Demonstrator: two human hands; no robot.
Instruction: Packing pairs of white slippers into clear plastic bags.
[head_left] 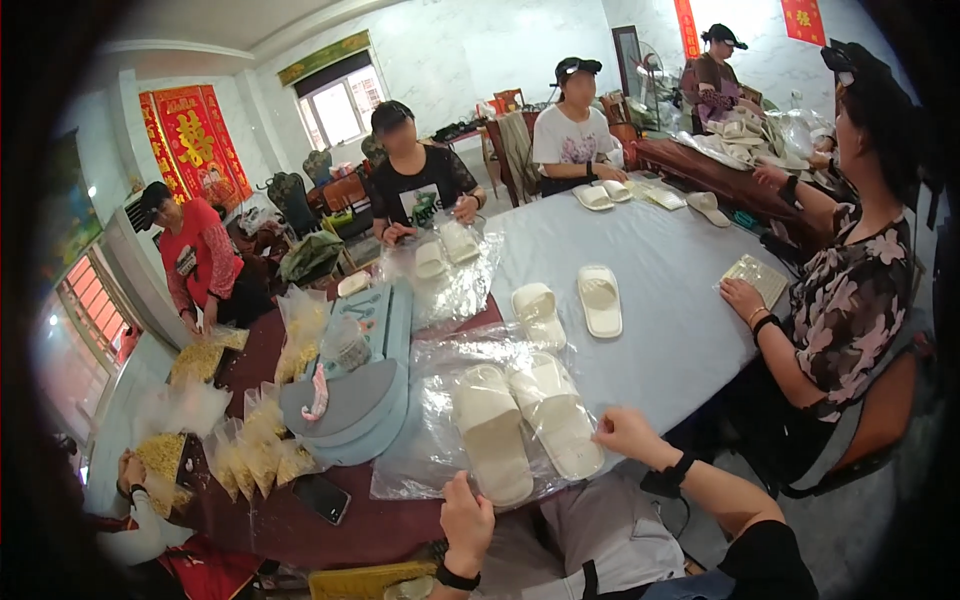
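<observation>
Two cream slide slippers, the left one (492, 440) and the right one (562, 415), lie side by side at the table's near edge. Clear film of a plastic bag (405, 465) spreads around them; whether both are fully inside it I cannot tell. My left hand (467, 518) is closed at the bag's near edge, by the left slipper's end. On the other side, my right hand (632, 437) pinches the bag's edge beside the right slipper. Farther up the table are two more slippers, one tilted (540, 315) and one flat (600, 300).
Left of the bag stands a blue-grey case (365, 405) with a pink-handled object (316, 395) on it. A phone (322, 498) and bags of yellow pieces (240, 460) lie beyond. Several people sit or stand around the tables; one person's hand (742, 298) is at the right edge.
</observation>
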